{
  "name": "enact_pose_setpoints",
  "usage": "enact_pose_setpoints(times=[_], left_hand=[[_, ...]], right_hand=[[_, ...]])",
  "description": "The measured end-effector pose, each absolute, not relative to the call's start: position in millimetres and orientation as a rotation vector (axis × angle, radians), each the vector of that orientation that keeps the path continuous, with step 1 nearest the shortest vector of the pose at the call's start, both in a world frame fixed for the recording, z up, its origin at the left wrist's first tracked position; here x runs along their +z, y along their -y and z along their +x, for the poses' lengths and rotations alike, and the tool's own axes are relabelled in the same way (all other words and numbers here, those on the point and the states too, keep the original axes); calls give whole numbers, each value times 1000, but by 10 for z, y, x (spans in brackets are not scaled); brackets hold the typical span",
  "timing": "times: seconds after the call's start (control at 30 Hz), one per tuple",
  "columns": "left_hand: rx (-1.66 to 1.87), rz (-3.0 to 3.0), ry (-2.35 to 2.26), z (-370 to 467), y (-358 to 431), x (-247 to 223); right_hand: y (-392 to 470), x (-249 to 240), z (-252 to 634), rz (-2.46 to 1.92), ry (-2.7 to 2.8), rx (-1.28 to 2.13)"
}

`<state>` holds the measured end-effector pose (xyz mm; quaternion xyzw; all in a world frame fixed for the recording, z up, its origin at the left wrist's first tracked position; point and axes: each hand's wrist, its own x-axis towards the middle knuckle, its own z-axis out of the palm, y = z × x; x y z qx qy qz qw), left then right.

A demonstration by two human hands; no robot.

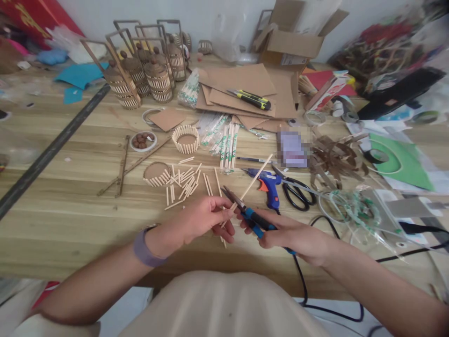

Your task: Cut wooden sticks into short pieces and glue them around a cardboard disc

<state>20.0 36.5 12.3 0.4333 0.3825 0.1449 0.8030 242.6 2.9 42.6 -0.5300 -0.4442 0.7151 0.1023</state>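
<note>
Gripping pliers (251,215), the right hand (289,234) sits beside the left hand (205,215), which pinches a stick (257,176).

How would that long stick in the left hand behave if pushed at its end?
The stick is probably stiff: it juts out straight, without sagging. It seems light, pinched in the left hand. Being thin, it might snap.

The pliers (257,218) are blue-and-black, the stick (257,176) pale.
</note>
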Motion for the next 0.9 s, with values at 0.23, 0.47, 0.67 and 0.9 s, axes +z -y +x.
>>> enact_pose_setpoints(times=[0.23,0.47,0.67,0.9], left_hand=[[286,935,-855,218,-353,204],[300,964,-861,208,-329,233],[297,1016,-876,194,-319,214],[290,1067,-884,193,-289,214]], right_hand=[[-20,372,2461,-1545,1369,2097],[-56,384,2406,-1514,1488,2035],[-65,396,2371,-1518,1774,1825],[-12,357,2355,-1522,1821,1724]])
